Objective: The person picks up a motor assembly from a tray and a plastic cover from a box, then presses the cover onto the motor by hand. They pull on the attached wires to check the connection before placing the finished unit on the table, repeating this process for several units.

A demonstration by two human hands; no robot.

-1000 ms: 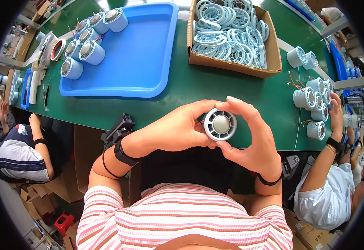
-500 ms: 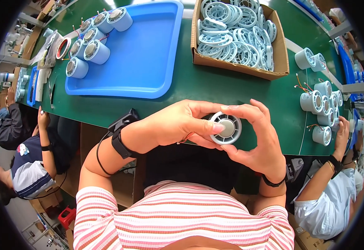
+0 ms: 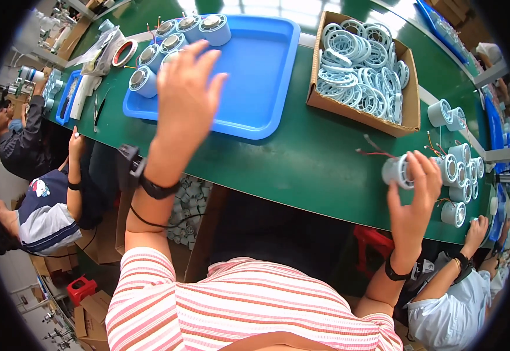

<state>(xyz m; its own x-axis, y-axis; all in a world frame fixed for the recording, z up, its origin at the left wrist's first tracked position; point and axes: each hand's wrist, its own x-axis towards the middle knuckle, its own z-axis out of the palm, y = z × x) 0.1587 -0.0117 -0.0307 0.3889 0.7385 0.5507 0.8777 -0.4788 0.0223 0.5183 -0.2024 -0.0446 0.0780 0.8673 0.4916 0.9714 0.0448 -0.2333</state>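
Head view. The left hand [image 3: 187,88] is raised over the near left part of the blue tray [image 3: 260,82], at about 11 o'clock in the picture. Its fingers are spread apart and nothing is held in them; whether the fingertips touch the tray cannot be told. A row of short white cylindrical fan units [image 3: 170,44] with round metallic centres is seen just beyond the fingertips, along the tray's far left edge. The tray is of smooth, glossy moulded plastic, rectangular with rounded corners and a raised rim.

The right hand [image 3: 412,202] is seen at about 3 o'clock, near the table's near edge. Its fingers are curled against one white cylindrical fan unit [image 3: 396,171], which lies on its side with thin red and dark wires trailing from it toward 11 o'clock. Whether the unit is lifted or rests on the table cannot be told. A cluster of like white units [image 3: 462,169] stands just beside it at 3 o'clock.

An open brown cardboard box [image 3: 357,111] filled with pale ribbed plastic rings [image 3: 360,58] is set at 1 o'clock, just beside the tray.

The green table [image 3: 301,158] is matt, long and narrow, its edges bent by the lens. Other seated persons are seen at 9 o'clock and at 4 o'clock. A roll of tape [image 3: 127,51] lies at the far left.
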